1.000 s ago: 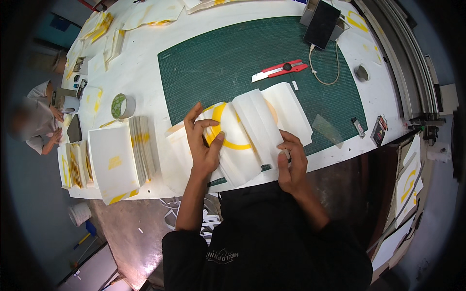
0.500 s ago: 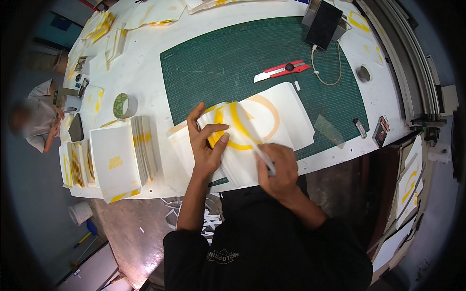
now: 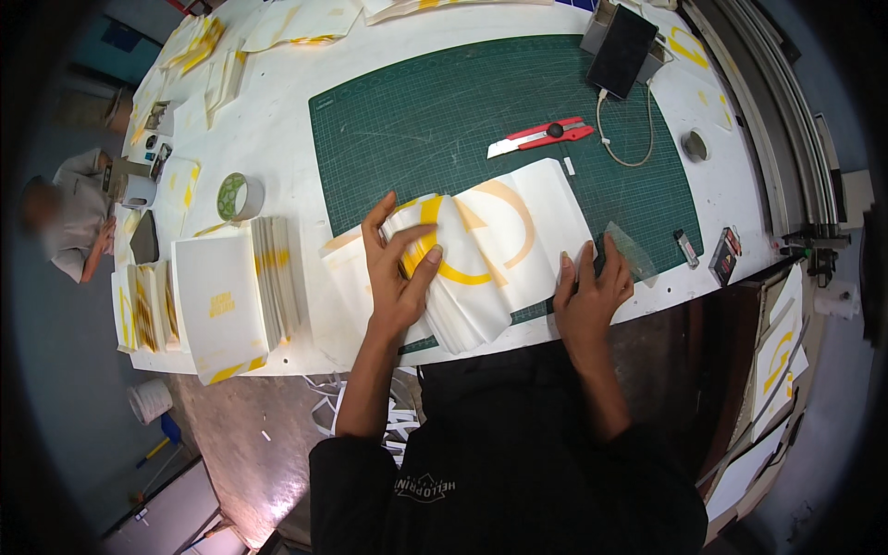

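Observation:
A stack of folded white sheets with yellow curved print (image 3: 472, 319) lies partly over the green cutting mat's near edge. My left hand (image 3: 398, 291) grips the stack's left side, its thumb and fingers pressed on the yellow-printed leaf. The upper sheet lies opened out to the right, and a pale orange curve shows on it. My right hand (image 3: 592, 291) is open, fingers apart, at that sheet's right edge. Its fingertips are beside a clear plastic piece (image 3: 633, 254). Beyond the sheets, a red utility knife (image 3: 541, 137) with its blade out lies on the green cutting mat (image 3: 398, 129).
Stacked printed booklets (image 3: 217, 296) and a tape roll (image 3: 239, 197) stand at left. A tablet (image 3: 622, 60) with a looped cable is at the far right. A lighter (image 3: 685, 248) and a small box (image 3: 726, 254) lie nearer. Another person (image 3: 79, 213) is at far left.
My right hand has left the turned leaf and moved right, its fingers now spread by the plastic piece. The leaf now lies lower over the stack. My left hand stays on the stack.

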`<state>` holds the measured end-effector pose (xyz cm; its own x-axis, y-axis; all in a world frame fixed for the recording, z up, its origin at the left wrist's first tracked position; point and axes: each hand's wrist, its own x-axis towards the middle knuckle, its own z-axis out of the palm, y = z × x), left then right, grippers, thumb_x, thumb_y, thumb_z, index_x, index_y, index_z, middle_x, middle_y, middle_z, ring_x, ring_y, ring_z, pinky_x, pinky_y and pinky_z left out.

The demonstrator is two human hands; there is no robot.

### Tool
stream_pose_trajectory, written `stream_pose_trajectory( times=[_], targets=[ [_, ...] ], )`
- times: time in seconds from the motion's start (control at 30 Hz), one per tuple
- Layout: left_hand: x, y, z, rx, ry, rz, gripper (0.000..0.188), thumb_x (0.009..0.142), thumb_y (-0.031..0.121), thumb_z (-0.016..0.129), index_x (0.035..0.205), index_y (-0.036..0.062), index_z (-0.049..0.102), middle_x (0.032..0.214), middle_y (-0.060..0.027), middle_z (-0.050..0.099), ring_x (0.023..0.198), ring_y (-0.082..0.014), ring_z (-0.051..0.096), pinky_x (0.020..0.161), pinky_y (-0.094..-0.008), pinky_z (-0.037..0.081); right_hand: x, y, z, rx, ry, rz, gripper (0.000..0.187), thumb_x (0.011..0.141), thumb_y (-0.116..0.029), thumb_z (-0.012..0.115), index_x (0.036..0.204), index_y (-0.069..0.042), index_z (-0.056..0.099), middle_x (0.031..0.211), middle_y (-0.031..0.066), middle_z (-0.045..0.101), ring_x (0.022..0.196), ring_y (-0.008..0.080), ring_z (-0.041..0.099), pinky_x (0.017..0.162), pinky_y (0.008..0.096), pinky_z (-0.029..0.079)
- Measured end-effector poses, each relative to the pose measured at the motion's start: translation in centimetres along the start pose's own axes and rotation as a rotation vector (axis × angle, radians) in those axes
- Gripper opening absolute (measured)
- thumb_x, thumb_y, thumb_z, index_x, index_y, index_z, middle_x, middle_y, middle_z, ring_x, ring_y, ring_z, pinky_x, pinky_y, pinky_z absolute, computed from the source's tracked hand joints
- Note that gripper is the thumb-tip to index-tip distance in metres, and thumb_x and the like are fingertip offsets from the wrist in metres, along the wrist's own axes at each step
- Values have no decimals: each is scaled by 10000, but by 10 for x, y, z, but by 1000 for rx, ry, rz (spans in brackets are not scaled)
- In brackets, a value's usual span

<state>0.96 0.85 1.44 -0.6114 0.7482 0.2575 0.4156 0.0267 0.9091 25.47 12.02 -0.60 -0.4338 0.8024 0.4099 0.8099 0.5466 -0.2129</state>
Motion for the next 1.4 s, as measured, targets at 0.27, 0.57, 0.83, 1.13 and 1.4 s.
stream_pose_trajectory(
  times=[0.27,0.57,0.83,1.13,1.4],
  targets=[
    [-2,-10,-6,37,-11,54,242,840,195,785,1048,76,745,1528,-232,396,1453,-425,361,1193,-545,298,-2,-9,3,93,70,71,320,950,-196,713,1184,22,705,1458,273,509,1318,433,467,1018,628,311],
    [-3,-10,-6,2,3,50,241,816,158,788,1036,76,733,1536,-220,390,1452,-418,366,1193,-542,301,-1,-12,-4,235,91,-61,341,902,-199,754,1183,-15,696,1460,243,523,1322,422,480,1052,566,348],
    [-2,-3,-4,-41,8,31,193,787,132,734,969,71,749,1551,-189,409,1481,-395,339,1219,-539,263,5,-37,-7,681,90,-3,211,901,-33,757,1041,13,605,1102,219,692,957,344,690,819,360,537],
    [-3,-12,-8,-66,-9,51,151,808,168,768,922,74,801,1572,-201,394,1471,-401,345,1215,-538,259,11,-62,-14,742,101,0,292,835,4,806,1072,4,636,953,149,706,896,310,690,766,357,531],
    [-1,-16,-6,-23,-36,56,273,832,236,838,979,27,744,1541,-240,399,1439,-426,382,1186,-541,324,3,-82,-40,1039,-98,-317,311,801,-7,826,1076,-9,681,1027,137,723,939,299,694,889,441,502]
  ],
)
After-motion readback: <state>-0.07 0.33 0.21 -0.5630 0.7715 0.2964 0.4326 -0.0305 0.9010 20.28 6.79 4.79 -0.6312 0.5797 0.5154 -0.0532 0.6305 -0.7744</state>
